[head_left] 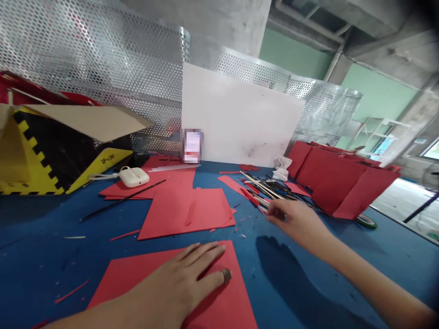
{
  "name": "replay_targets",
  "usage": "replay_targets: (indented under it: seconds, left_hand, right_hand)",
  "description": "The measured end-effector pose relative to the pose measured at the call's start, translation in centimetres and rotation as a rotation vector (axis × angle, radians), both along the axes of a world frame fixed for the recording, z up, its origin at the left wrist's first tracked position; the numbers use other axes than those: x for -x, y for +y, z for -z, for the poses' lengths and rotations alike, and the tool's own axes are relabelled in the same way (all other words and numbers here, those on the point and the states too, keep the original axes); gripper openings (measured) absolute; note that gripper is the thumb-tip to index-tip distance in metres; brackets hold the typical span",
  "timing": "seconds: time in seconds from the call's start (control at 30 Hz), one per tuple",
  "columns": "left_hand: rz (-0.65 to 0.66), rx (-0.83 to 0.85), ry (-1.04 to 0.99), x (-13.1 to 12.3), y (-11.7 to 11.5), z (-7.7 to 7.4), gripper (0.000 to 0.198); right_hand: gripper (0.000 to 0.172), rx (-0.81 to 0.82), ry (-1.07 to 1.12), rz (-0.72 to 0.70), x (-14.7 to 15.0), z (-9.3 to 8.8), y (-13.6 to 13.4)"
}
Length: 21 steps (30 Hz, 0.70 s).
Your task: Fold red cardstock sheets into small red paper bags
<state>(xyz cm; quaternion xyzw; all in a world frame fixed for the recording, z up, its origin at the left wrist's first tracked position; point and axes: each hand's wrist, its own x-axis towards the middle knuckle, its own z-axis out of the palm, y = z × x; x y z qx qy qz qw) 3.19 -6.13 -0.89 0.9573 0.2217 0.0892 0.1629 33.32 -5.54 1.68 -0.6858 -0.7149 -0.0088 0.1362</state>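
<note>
**A:** Where's the left hand [171, 283]?

**B:** Lying flat with its fingers spread, a wide grip holding nothing, pressed on a red card sheet [219, 297] at the near side of the blue tabletop [51, 237]. A ring [226, 274] shows on one finger.

**A:** And the right hand [295, 221]?

**B:** Its fingers curl into a narrow grip just beside a red-handled tool [252, 198] and a loose heap of thin sticks [264, 187]. I can't tell whether they're pinching anything.

**A:** How far along does it look?

**B:** Judging by how things lie, much of the red card is already worked. Red card panels [343, 183] stand in a row on the right, a second sheet [185, 214] lies flat in the middle, and red offcuts [125, 235] are scattered about. I can't make out any cut or fold on the sheet under the left hand.

**A:** What else is around?

**B:** A black rod [123, 199] and a white earbud case [132, 177] lie to the left, and a tape roll [366, 221] sits at the foot of the panels. Farther back, a white board [240, 114] stands against a perforated metal sheet [103, 59].
</note>
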Motion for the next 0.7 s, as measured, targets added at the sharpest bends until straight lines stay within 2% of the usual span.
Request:
replay_targets:
  seconds: [0.07, 0.13, 0.2, 0.4, 0.47, 0.57, 0.7]
  left_hand:
    - [0.029, 0.012, 0.0, -0.2, 0.6, 0.5, 0.064]
    - [0.047, 0.0, 0.026, -0.3, 1.1, 1.0, 0.066]
    - [0.046, -0.008, 0.067, -0.4, 1.4, 1.5, 0.069]
    - [0.023, -0.004, 0.009, 0.1, 1.5, 2.4, 0.078]
    - [0.026, 0.007, -0.013, 0.3, 1.4, 2.4, 0.078]
    - [0.013, 0.011, 0.009, 0.5, 0.9, 2.2, 0.073]
    - [-0.04, 0.016, 0.058, 0.3, 0.5, 1.7, 0.065]
  right_hand:
    - [0.013, 0.058, -0.191, 0.121, -2.0, -0.4, 0.0]
    - [0.014, 0.202, -0.231, 0.16, -3.6, -0.2, -0.2]
    - [0.013, 0.28, -0.169, 0.135, -4.5, 0.5, -0.5]
    - [0.01, 0.291, 0.033, 0.044, -5.1, 1.9, -0.6]
    - [0.012, 0.267, 0.081, 0.018, -5.0, 1.8, -0.6]
    - [0.009, 0.134, 0.148, 0.013, -4.7, 1.4, -0.7]
    - [0.029, -0.029, 0.421, -0.065, -3.6, 0.6, -1.4]
